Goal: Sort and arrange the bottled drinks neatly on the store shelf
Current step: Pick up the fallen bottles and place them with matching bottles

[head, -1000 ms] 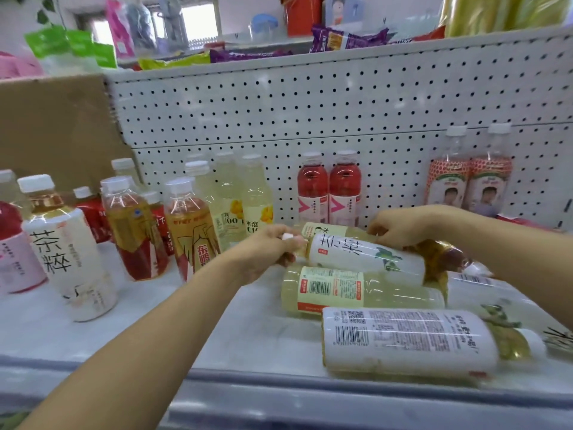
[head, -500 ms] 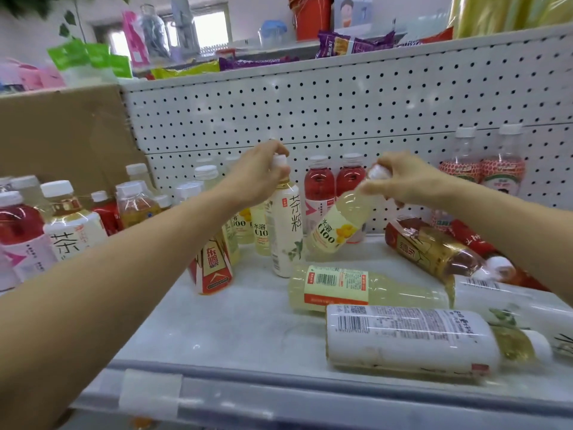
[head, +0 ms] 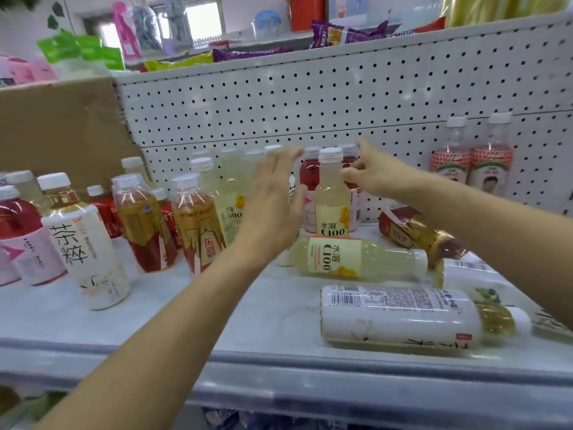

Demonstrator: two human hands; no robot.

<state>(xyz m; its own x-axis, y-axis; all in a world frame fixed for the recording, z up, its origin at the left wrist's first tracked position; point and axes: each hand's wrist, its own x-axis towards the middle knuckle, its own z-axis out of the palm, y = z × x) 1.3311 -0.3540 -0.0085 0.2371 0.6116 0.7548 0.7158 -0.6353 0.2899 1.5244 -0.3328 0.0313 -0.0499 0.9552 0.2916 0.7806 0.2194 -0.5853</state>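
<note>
Shelf (head: 217,305) w/ a pegboard back (head: 310,97). A cardboard sheet (head: 55,128) stands at the left rear.

Counts, big to small:
- White-label tea, 4 seen. The upright tea bottle (head: 83,243) is front left. The lying tea bottle (head: 400,318) is front right, cap to the right. One more lies further right and one stands mid-shelf.
- Amber tea w/ red labels, 3. The upright amber pair (head: 198,225) is left of centre, side by side. The lying amber bottle (head: 415,234) is near the pegboard, right.
- C100 lemon drink, 2 clear. The upright C100 bottle (head: 331,206) is at centre rear, and the lying C100 bottle (head: 356,259) is just in front of it, cap to the right.
- Red drinks (head: 310,172), 2, behind the upright C100 against the pegboard.
- Patterned-label bottles (head: 493,162), 2, upright at right rear.

L hand (head: 273,206): fingers straight and spread, holding nothing. R hand (head: 372,178): loose, fingers half curled round nothing, thumb tip just beside the upright C100's shoulder. Can't tell if it touches.

Around: snack packs (head: 350,35) and green packs (head: 77,51) sit above the pegboard.

In the way: the L hand covers most of the mid-shelf tea bottle, and the R forearm covers the far-right one.

Hard to make out: more pale bottles behind the amber pair are blurred, no. unsure. Small red bottles behind the pair are mostly hidden. A pink-label bottle (head: 31,259) sits at the left edge, and its neighbour is cut off.
</note>
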